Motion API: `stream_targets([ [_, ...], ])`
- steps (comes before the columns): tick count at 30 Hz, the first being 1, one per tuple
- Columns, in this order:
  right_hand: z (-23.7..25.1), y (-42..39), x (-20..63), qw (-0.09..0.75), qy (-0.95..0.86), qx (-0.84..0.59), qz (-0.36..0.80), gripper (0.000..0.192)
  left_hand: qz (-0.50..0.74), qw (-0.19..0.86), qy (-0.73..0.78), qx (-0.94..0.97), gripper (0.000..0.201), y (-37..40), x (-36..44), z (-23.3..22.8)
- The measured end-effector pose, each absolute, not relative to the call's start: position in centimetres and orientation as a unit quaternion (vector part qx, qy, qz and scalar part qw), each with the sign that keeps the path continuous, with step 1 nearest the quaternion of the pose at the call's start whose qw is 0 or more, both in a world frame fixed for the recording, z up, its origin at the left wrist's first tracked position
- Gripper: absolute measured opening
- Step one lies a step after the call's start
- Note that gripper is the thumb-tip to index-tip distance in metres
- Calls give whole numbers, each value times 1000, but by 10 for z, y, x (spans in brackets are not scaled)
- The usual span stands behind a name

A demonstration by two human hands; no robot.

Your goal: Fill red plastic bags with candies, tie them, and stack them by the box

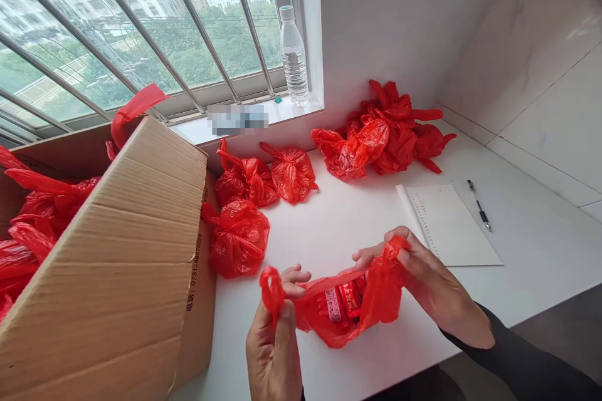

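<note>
Near the front edge of the white table, a red plastic bag (376, 301) hangs stretched between my hands, its mouth open toward me. Small red wrapped packets (345, 302) lie inside it, one with a white printed label. My left hand (277, 344) pinches one handle loop between thumb and fingers. The other handle is gathered in my right hand (427, 279), at the bag's right end. Left of the bag, a knotted red bag (239, 239) sits against the cardboard box.
An open cardboard box (122, 244) holding red bags fills the left. More tied red bags (294, 174) lie along the back, with a larger heap (395, 131) in the corner. A notebook (454, 225) and pen (478, 205) lie right. A water bottle (294, 59) stands on the sill.
</note>
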State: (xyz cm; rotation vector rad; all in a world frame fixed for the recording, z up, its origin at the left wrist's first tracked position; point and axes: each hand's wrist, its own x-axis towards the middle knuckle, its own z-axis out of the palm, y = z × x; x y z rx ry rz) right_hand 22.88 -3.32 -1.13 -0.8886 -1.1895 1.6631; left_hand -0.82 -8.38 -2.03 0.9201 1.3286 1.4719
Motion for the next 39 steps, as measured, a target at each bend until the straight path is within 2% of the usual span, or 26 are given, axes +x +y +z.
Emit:
stream_targets([
  [3, -8, -28, 221, 467, -425, -309, 711, 22, 632, 511, 459, 359, 29, -84, -3, -7],
  [6, -1, -24, 212, 480, -371, -293, 739, 24, 612, 599, 384, 344, 39, -84, 4, 3],
  [9, 6, -23, 206, 494, -358, -275, 743, 31, 574, 630, 415, 319, 38, -81, 14, 7],
  [12, 12, -27, 202, 489, -388, -272, 732, 42, 529, 579, 519, 340, 29, -78, 27, 9],
  [16, 19, -34, 199, 394, -517, -375, 661, 37, 480, 488, 581, 439, 67, -83, 46, 11],
  [18, 20, -37, 197, 343, -581, -413, 612, 38, 474, 437, 589, 488, 72, -86, 54, 11],
  [22, 16, -38, 194, 323, -682, -386, 531, 42, 468, 382, 594, 531, 62, -83, 59, 6],
  [24, 15, -40, 194, 305, -702, -381, 519, 41, 476, 405, 553, 551, 51, -75, 54, 4],
  [27, 18, -43, 196, 306, -689, -429, 498, 43, 470, 454, 493, 574, 46, -63, 43, 7],
  [33, 23, -43, 200, 315, -698, -402, 501, 37, 445, 413, 509, 610, 47, -75, 39, 7],
  [37, 22, -41, 198, 309, -706, -428, 473, 38, 450, 329, 537, 633, 62, -94, 48, 0],
  [39, 23, -40, 198, 305, -709, -408, 487, 36, 466, 348, 544, 605, 58, -91, 51, 3],
])
